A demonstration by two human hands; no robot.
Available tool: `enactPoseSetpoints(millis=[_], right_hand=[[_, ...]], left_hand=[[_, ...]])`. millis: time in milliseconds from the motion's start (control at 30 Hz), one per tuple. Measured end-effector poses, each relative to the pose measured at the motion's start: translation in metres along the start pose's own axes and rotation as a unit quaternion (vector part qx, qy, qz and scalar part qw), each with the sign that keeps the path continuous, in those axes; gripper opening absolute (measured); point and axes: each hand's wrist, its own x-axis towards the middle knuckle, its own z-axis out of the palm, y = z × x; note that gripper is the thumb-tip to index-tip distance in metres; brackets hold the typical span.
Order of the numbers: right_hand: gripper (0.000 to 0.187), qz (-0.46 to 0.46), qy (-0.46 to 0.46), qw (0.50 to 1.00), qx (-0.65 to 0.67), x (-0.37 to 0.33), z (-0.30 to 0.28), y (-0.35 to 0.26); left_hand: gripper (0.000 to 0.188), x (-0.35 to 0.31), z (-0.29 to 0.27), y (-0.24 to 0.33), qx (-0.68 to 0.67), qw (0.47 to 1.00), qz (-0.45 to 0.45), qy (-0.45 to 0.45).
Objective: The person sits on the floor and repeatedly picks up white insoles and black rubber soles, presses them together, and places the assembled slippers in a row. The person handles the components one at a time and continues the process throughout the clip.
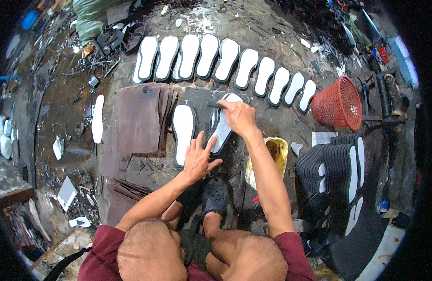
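In front of me a white-topped, dark-edged shoe sole (221, 132) lies tilted on a dark board (195, 96). Its lower part looks grey and speckled, while its far end is white. Over its upper half, my right hand (239, 117) is closed around a small dark tool whose kind I cannot make out; its dark end (215, 105) sticks out to the left. My left hand (196, 158) has its fingers spread, the fingertips at the near left edge of that sole. Another white-topped sole (183, 131) lies just left, close to the left fingers.
Several white-topped soles (206, 55) curve in a row beyond the board. Brown sheets (137, 119) are stacked at left. At right stand a red plastic basket (337, 104), a yellow-stained container (276, 147) and stacks of dark soles (326, 168). Scraps litter the floor.
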Motion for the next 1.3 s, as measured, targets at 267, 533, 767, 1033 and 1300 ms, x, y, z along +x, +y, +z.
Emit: enactPoseSetpoints(millis=[267, 533, 767, 1033, 1300], right_hand=[[0.033, -0.144, -0.027, 0.988, 0.045, -0.107, 0.050, -0.116], [0.038, -0.004, 0.162, 0.972, 0.172, -0.049, -0.042, -0.015], [0.039, -0.071, 0.026, 0.996, 0.049, 0.026, -0.012, 0.072], [0.038, 0.092, -0.067, 0.993, 0.025, -0.041, -0.013, 0.039], [0.037, 0.138, 0.054, 0.983, 0.108, -0.080, -0.049, -0.041]], left_hand=[[0.036, 0.013, -0.073, -0.035, -0.254, 0.879, -0.055, 0.400], [0.109, 0.002, -0.026, -0.013, -0.162, 0.986, -0.022, 0.041], [0.119, 0.007, 0.002, -0.001, -0.072, 0.997, -0.013, -0.003], [0.115, 0.008, 0.003, -0.003, -0.058, 0.998, 0.016, 0.016], [0.121, 0.019, -0.021, 0.009, -0.122, 0.992, 0.000, 0.044]])
